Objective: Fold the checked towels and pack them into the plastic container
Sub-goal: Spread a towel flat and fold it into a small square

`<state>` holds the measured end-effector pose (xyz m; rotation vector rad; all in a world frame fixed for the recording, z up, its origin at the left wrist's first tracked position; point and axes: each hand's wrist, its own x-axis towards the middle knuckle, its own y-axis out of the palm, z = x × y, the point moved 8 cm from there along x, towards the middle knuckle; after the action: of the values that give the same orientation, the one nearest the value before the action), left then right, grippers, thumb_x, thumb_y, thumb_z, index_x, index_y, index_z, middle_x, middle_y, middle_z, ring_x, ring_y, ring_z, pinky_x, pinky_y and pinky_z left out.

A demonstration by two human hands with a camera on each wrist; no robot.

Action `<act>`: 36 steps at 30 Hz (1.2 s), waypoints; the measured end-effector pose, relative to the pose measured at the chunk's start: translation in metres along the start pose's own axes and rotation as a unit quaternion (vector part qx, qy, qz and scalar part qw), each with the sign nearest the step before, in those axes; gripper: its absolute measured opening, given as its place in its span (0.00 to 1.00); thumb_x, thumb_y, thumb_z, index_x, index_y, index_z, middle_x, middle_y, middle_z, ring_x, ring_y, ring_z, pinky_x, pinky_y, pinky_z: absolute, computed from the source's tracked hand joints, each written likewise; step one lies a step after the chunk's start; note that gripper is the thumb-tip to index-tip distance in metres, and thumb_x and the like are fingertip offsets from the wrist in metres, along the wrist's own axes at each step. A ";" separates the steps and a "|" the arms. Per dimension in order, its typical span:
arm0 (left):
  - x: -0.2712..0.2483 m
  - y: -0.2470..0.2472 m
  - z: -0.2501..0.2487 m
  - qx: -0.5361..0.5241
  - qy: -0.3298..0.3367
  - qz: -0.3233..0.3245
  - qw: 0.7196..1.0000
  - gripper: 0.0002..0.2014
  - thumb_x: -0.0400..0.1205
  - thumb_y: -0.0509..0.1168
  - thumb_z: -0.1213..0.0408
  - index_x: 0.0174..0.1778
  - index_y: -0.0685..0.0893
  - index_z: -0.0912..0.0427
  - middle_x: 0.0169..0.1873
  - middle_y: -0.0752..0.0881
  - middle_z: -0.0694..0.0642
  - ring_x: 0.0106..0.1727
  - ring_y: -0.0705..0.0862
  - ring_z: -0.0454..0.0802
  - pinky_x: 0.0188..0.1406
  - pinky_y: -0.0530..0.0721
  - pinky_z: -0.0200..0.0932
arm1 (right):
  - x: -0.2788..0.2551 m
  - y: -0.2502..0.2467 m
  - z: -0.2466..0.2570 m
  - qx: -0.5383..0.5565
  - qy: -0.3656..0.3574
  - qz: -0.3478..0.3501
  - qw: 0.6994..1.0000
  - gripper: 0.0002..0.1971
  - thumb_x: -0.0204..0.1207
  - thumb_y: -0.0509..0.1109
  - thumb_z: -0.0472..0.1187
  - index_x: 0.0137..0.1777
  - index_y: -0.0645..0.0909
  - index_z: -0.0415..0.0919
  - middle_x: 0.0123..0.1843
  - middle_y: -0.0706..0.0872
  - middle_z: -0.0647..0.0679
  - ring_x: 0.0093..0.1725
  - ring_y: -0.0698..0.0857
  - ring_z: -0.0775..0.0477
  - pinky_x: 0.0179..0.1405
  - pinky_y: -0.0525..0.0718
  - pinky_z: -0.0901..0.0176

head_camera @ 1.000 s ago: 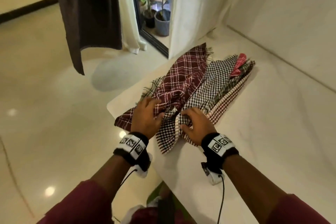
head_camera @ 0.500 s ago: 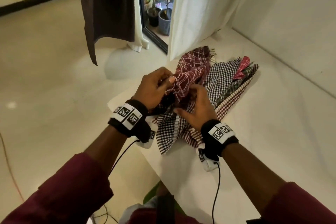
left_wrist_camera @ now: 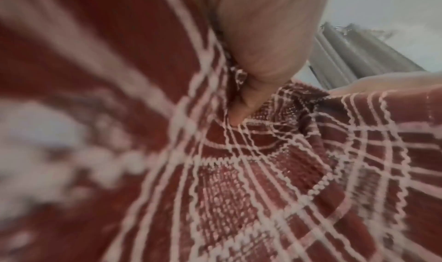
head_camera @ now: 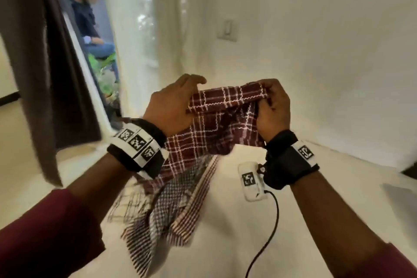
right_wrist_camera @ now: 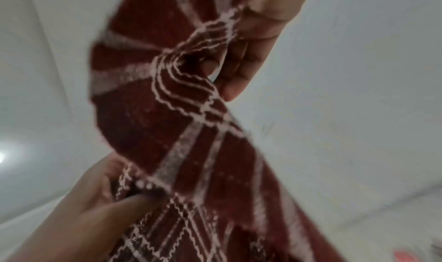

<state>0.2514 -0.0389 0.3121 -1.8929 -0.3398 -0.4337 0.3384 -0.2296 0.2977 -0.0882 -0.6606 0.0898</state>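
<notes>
Both hands hold a maroon towel with white checks [head_camera: 222, 124] up in the air above the table. My left hand [head_camera: 191, 97] pinches its top edge on the left, thumb under the cloth. At the top right corner my right hand [head_camera: 264, 99] grips it with curled fingers. The cloth sags bunched between them. In the left wrist view the maroon towel [left_wrist_camera: 263, 171] fills the picture beside my thumb [left_wrist_camera: 263, 48]. The right wrist view shows the fingers [right_wrist_camera: 241, 67] curled round a twisted fold of the towel [right_wrist_camera: 167, 114]. Several other checked towels [head_camera: 171, 207] lie in a pile on the white table [head_camera: 248, 244]. No plastic container shows.
A person [head_camera: 90, 29] sits in the doorway at the back left, behind a dark curtain [head_camera: 45, 74] and a white curtain [head_camera: 140, 29]. A white wall with a switch [head_camera: 228, 31] stands behind the table. The table's left edge runs close to the towel pile.
Both hands have picked the maroon towel off the pile and raised it, moving apart along its top edge. The head view has tilted upward.
</notes>
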 end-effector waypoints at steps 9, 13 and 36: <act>0.143 0.066 -0.116 -0.005 0.042 0.129 0.991 0.02 0.79 0.67 0.50 0.43 0.80 0.37 0.44 0.83 0.43 0.46 0.83 0.50 0.44 0.77 0.44 | 0.056 -0.281 -0.010 -0.325 0.149 0.043 0.933 0.08 0.80 0.64 0.32 0.45 0.84 0.41 0.43 0.85 0.42 0.43 0.82 0.43 0.48 0.78 0.55; 0.225 0.056 -0.189 0.157 0.074 0.084 0.981 0.11 0.81 0.60 0.41 0.52 0.81 0.39 0.50 0.85 0.49 0.54 0.84 0.55 0.50 0.79 0.46 | 0.087 -0.341 0.004 -0.536 0.252 0.218 0.776 0.47 0.60 0.65 0.78 0.53 0.84 0.30 0.44 0.83 0.33 0.44 0.83 0.35 0.47 0.81 0.47; -0.128 0.316 -0.090 0.037 -0.081 0.362 0.928 0.17 0.74 0.65 0.47 0.59 0.83 0.43 0.58 0.87 0.48 0.60 0.83 0.55 0.54 0.81 0.49 | -0.277 -0.328 -0.186 -0.480 0.326 0.357 0.732 0.14 0.73 0.66 0.40 0.58 0.80 0.51 0.58 0.85 0.50 0.60 0.82 0.41 0.48 0.75 0.57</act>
<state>0.2615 -0.2374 0.0204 -1.8317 0.2429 0.2309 0.2538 -0.5962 0.0193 -1.3395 0.1421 0.4336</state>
